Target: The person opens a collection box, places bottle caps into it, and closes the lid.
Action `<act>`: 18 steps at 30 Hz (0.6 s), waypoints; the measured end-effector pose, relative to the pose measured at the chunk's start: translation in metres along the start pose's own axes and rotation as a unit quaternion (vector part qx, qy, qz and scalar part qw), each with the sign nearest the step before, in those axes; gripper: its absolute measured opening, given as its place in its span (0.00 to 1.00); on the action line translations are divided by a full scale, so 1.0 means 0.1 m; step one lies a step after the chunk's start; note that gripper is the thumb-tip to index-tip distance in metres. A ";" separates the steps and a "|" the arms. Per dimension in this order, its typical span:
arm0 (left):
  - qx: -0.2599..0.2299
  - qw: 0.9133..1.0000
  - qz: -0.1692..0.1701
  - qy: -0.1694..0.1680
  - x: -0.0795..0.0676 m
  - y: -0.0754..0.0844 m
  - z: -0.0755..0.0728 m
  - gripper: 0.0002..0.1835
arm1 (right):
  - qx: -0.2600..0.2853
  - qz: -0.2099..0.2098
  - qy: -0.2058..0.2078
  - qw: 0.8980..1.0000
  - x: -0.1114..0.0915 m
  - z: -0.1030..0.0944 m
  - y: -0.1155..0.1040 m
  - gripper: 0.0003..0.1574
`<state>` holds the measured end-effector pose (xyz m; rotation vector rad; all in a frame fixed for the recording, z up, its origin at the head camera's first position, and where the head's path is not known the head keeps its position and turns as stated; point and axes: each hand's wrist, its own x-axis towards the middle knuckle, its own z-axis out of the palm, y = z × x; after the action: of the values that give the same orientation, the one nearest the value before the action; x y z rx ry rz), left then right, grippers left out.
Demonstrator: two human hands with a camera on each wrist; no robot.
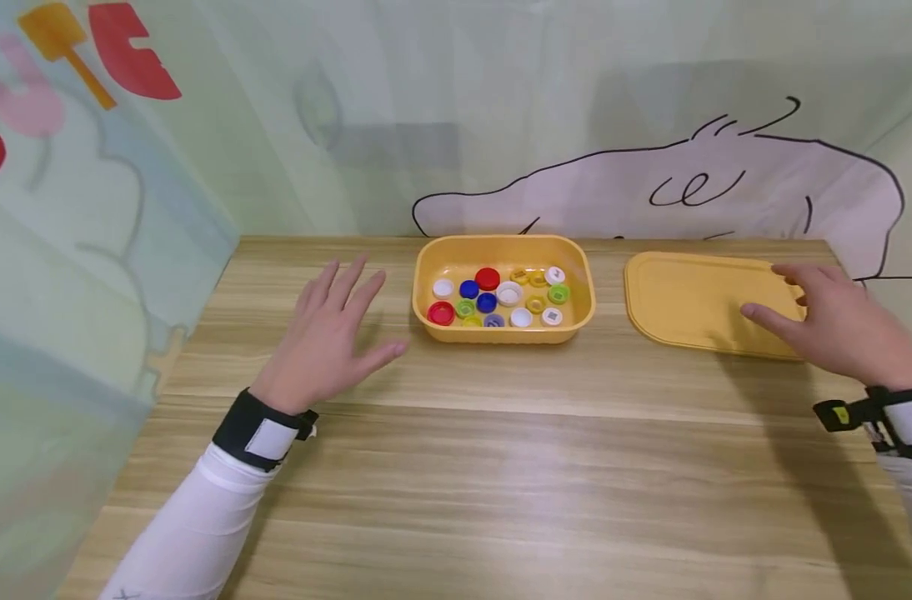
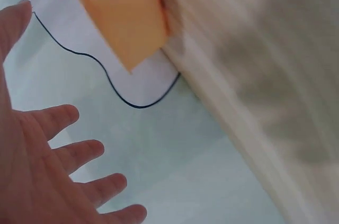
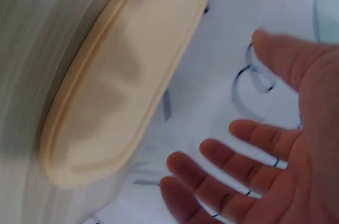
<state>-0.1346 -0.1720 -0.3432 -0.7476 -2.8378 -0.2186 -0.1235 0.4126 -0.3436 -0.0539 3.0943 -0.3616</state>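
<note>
A yellow plastic box [image 1: 504, 335] stands on the wooden table, holding several small bottle caps in red [image 1: 488, 278], blue, white, green and yellow. To its left, my left hand [image 1: 324, 333] is raised with fingers spread and holds nothing; the left wrist view also shows its fingers extended beside the box [image 2: 124, 17]. On the right lies a flat yellow lid [image 1: 704, 300]. My right hand [image 1: 849, 325] hovers over the lid's right end, thumb apart from the loosely bent fingers, with nothing in it. In the right wrist view a gap separates those fingers from the lid [image 3: 116, 86].
The wooden table [image 1: 501, 467] spreads in front of the box and lid. A printed curtain [image 1: 501, 100] hangs along the table's back edge, and another stretch of it [image 1: 88, 292] runs down the left side.
</note>
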 end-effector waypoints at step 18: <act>0.026 0.990 -0.092 -0.106 -0.31 -0.15 0.27 0.54 | -0.063 0.178 -0.085 0.978 0.22 0.25 0.78 0.42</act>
<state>-0.1195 -0.1943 -0.3780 -0.5266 -3.1023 -0.0965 -0.1472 0.4817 -0.3863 0.4375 2.8716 -0.1388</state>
